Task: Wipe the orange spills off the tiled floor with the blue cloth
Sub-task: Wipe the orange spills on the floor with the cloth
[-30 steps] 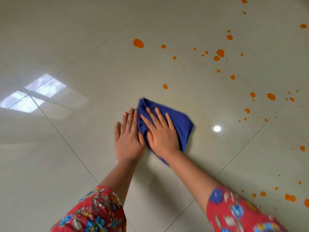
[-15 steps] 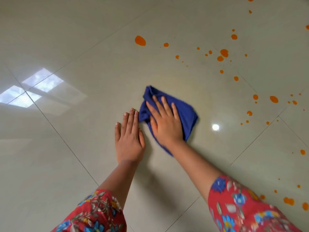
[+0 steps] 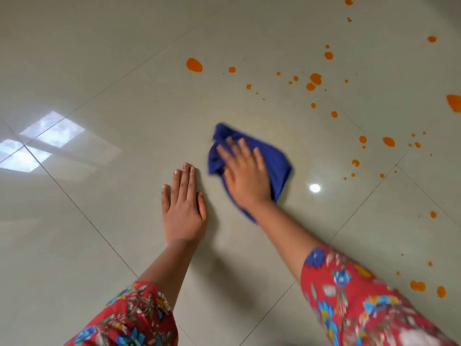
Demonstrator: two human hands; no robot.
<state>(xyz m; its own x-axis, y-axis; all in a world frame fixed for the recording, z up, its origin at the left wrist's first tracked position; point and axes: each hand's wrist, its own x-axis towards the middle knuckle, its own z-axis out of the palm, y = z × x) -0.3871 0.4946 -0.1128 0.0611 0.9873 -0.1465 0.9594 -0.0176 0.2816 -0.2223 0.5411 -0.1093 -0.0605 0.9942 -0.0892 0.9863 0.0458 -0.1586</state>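
A crumpled blue cloth (image 3: 277,158) lies on the glossy beige tiled floor (image 3: 124,96). My right hand (image 3: 245,176) presses flat on top of it, fingers spread, and is slightly blurred. My left hand (image 3: 183,203) rests flat on the bare tile just left of the cloth, fingers together, not touching it. Orange spills dot the floor beyond and to the right: a large drop (image 3: 194,64) far ahead, a cluster (image 3: 314,79) at upper right, a blob (image 3: 388,141) to the right, and more drops (image 3: 417,285) near my right sleeve.
Dark grout lines (image 3: 74,208) cross the tiles diagonally. A window reflection (image 3: 37,146) shines at the left and a lamp glare (image 3: 314,188) sits just right of the cloth. A big orange patch (image 3: 454,102) touches the right edge.
My right hand has slid the cloth forward and to the right, away from my left hand. The orange drop that lay just ahead of the cloth is gone. My left hand stayed put.
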